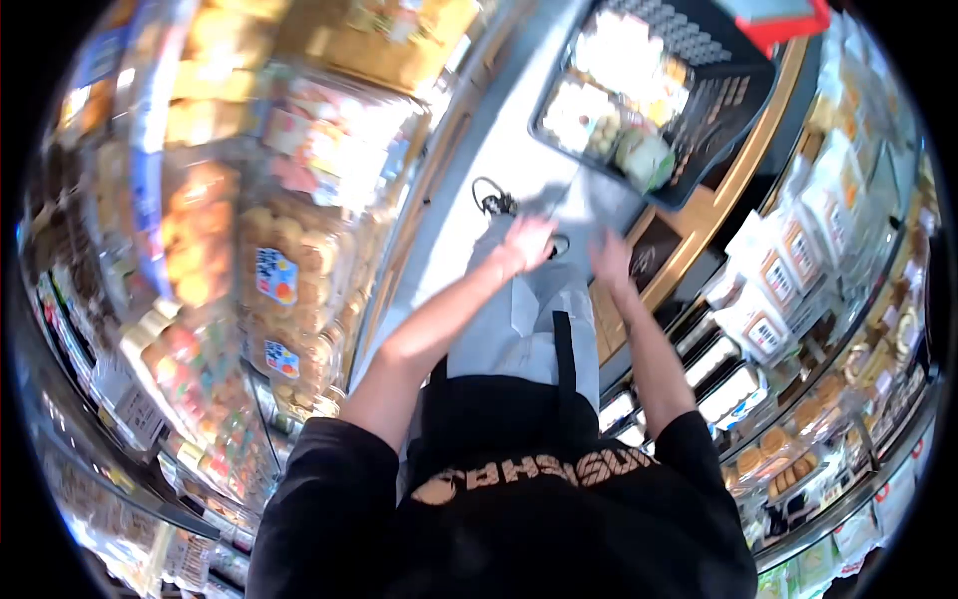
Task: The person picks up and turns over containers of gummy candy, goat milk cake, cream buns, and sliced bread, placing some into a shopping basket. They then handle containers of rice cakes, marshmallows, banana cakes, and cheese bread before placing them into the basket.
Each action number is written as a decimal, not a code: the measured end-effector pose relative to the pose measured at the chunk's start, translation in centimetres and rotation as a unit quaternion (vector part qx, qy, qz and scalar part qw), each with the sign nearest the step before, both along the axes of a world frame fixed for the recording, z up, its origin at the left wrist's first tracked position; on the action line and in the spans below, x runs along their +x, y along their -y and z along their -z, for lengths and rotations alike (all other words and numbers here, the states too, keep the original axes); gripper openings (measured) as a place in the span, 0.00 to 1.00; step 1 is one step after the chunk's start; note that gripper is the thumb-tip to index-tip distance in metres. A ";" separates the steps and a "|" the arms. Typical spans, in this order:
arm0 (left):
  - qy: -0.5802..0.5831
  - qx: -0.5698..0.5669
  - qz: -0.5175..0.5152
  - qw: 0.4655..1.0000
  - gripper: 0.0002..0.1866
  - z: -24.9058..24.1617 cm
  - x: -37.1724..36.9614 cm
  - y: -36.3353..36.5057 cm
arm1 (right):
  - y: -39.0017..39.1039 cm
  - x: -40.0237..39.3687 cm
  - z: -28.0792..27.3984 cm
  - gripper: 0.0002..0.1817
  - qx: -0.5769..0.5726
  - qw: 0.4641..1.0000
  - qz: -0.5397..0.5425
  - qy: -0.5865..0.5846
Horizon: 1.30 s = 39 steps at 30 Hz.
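My left hand [529,243] is held out over my light trousers, with nothing visible in it and its fingers apart, somewhat blurred. Beside it, to the right, my right hand [611,256] is smeared by motion, so its fingers cannot be made out; no held object shows. Just beyond both hands stands a black shopping basket [726,130] with a red handle [788,28]. Inside the basket lie bright, overexposed packs [589,115] and a rounded pale-green wrapped item [645,160].
On the left, a display is stacked with clear packs of round baked goods [289,270] and other packaged sweets. White labelled bags [783,270] and packaged buns [768,449] fill the right shelves. A wooden ledge [689,235] runs beside the basket. Pale floor [509,140] lies between the displays.
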State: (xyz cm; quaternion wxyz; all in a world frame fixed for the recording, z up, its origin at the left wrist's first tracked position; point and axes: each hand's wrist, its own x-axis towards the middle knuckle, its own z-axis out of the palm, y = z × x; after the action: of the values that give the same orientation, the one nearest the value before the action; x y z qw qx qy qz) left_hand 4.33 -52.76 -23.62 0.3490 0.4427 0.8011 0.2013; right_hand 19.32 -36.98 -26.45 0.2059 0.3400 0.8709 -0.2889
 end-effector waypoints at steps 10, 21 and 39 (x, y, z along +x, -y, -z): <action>0.402 0.064 -0.560 0.722 0.11 -7.1 -9.4 12.0 | 0.7 2.2 -4.6 0.21 -0.230 0.949 0.211 -0.038; 0.267 -0.027 -0.655 0.706 0.11 -5.8 -6.2 13.6 | -6.5 -16.3 -2.8 0.15 -0.298 0.951 0.079 -0.010; 0.378 0.395 -0.832 0.092 0.14 -11.8 -12.2 11.2 | 6.6 -39.7 -13.3 0.22 -0.549 0.828 -0.047 0.101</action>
State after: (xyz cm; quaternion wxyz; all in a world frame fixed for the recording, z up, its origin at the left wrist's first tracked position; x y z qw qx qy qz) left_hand -7.85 -63.91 -11.84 -0.0074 -0.5640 0.2303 0.7930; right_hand -20.41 -43.54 -13.11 0.4590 0.1568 0.5578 -0.6735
